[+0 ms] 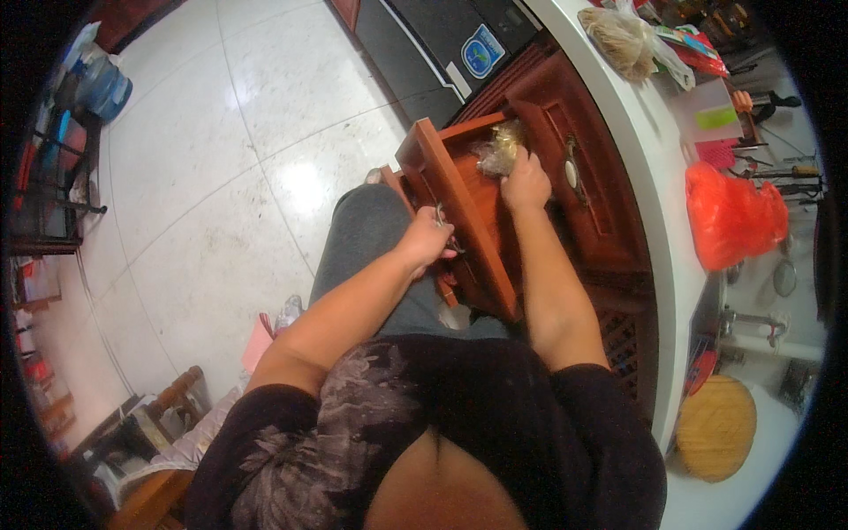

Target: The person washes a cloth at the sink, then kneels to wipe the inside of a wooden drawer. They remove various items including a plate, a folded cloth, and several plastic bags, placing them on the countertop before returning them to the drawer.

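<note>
A reddish-brown wooden drawer [430,159] is pulled out from the cabinet below the counter. My left hand [427,240] grips the metal drawer handle [440,214] on its front panel. Inside the drawer, near the far corner, my right hand [527,180] holds a crumpled clear plastic bag [497,151] with a yellowish part. The fingertips of that hand are partly hidden by the bag and the angle. Beside it is a cabinet door [596,165] with a white oval-centred handle [571,172]. Part of another open drawer [391,179] shows beneath, close to my leg.
The white countertop [662,218] curves along the right, bearing a red plastic bag [732,215], a tied bag of brown contents [616,43] and a round wooden board [715,427]. A black appliance front [424,40] adjoins the cabinet. A blue water bottle [105,89] stands far left.
</note>
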Available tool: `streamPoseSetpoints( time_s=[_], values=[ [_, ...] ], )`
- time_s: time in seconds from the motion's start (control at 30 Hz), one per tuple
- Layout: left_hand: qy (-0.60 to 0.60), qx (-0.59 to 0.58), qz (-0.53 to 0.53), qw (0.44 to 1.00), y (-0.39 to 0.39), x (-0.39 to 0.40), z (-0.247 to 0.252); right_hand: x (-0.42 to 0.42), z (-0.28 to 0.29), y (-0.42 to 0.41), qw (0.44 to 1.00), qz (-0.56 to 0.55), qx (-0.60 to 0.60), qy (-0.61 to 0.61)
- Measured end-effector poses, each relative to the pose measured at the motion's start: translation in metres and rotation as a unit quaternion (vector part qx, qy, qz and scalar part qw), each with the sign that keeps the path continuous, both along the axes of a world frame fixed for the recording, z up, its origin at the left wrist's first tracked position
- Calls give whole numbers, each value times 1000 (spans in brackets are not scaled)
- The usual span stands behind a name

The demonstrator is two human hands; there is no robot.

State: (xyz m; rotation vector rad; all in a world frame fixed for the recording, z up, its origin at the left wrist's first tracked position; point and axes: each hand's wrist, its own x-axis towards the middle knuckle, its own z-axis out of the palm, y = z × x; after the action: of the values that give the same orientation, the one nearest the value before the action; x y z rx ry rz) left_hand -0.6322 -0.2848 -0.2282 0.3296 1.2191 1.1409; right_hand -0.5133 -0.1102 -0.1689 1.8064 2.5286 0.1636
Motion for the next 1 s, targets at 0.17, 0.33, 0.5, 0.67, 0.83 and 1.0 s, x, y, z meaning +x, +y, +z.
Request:
streamPoseSetpoints(
  time_s=[0.17, 0.33, 0.5, 0.67, 0.83, 1.0],
  values=[
    [-27, 3, 15, 1000, 2, 0, 1, 17, 25, -43, 997, 63, -36, -23],
    [-14, -2, 3, 1000, 4, 0, -6, 61, 39, -80, 993, 114, 2, 31],
    [-34, 6, -7, 999, 8, -2, 0, 112, 79, -131, 968, 108, 38, 223],
    [-49, 8, -38, 998, 42, 7, -3, 151, 103, -166, 926, 8, -15, 376],
    [-73, 24, -31, 997, 99, 43, 0, 165, 107, -187, 765, -176, -236, 573],
    [-10, 37, 5, 999, 161, 83, -11, 174, 93, -190, 756, -194, -251, 572]
  ],
)
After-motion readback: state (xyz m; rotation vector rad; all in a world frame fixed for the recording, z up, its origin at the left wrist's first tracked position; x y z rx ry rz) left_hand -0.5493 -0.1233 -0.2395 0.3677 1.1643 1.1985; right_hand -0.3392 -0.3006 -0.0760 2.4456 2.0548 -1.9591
